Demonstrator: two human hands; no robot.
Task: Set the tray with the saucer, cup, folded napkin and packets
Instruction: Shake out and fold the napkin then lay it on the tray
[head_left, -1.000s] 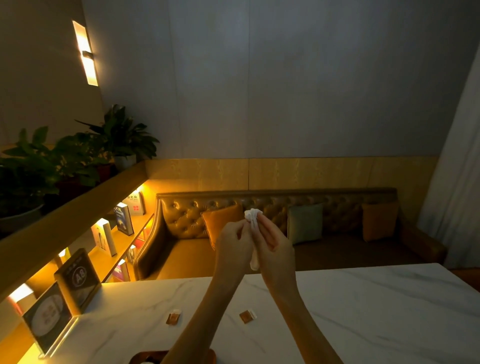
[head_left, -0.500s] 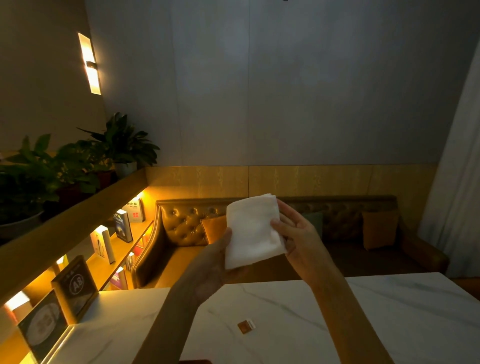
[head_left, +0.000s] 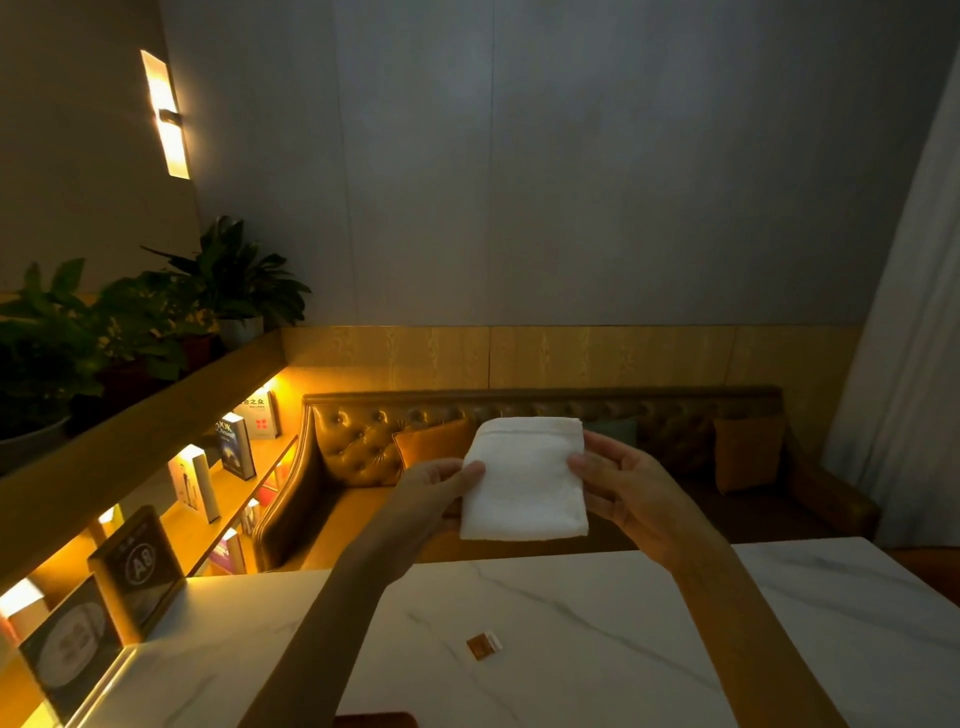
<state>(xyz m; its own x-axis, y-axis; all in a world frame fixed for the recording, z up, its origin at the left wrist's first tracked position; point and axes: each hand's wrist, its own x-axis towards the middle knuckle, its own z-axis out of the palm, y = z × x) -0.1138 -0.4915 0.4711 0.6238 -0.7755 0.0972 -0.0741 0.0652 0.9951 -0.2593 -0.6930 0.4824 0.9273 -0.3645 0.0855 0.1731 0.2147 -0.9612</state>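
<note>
A white folded napkin (head_left: 524, 480) is held up flat in the air above the far edge of the marble table (head_left: 597, 639). My left hand (head_left: 441, 486) pinches its left edge and my right hand (head_left: 618, 486) grips its right edge. One small brown packet (head_left: 484, 647) lies on the table below, between my forearms. At the bottom edge a brown sliver, perhaps the tray (head_left: 376, 720), just shows. Saucer and cup are out of view.
Two dark sign stands (head_left: 137, 571) stand at the table's left edge. Beyond the table is a tufted leather sofa (head_left: 353, 447) with cushions. A lit shelf with books (head_left: 236, 447) and potted plants (head_left: 234, 280) runs along the left. A curtain (head_left: 904, 364) hangs right.
The napkin went from a bunched wad between both hands to a flat folded rectangle held by its two sides. The second packet at the left has dropped out of sight behind my left forearm.
</note>
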